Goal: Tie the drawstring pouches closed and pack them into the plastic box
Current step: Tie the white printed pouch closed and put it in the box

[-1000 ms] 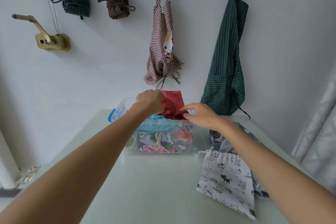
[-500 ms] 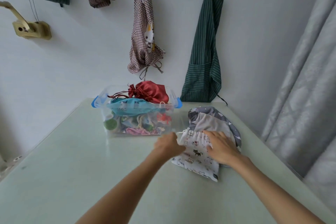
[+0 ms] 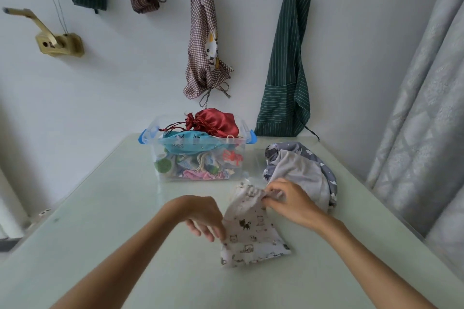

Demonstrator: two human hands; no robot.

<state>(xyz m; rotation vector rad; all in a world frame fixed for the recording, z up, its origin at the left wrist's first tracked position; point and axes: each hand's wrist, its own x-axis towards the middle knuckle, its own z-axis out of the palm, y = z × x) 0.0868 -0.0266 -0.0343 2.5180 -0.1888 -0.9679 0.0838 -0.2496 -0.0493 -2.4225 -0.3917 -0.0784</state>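
Observation:
A white pouch printed with small cats [image 3: 251, 231] lies on the pale green table [image 3: 113, 221] in front of me. My left hand [image 3: 204, 217] pinches its left edge low down. My right hand [image 3: 288, 202] grips the gathered top of the same pouch. Behind it stands the clear plastic box [image 3: 241, 158] with blue latches, heaped with pouches. A tied red satin pouch [image 3: 216, 123] sits on top, over a teal one [image 3: 190, 144]. To the right lie a plain grey pouch [image 3: 301, 173] and a dark grey patterned one [image 3: 324, 165] under it.
The table meets a white wall just behind the box. A green striped apron [image 3: 286, 70] and a checked apron [image 3: 206, 57] hang there. Folded bundles and a brass fitting [image 3: 59, 44] are mounted higher on the left. A grey curtain [image 3: 421, 120] hangs along the table's right side.
My hands left the red pouch on the box and came back to the cat-print pouch. They have now drawn it toward me, off the grey pile, and gathered its top.

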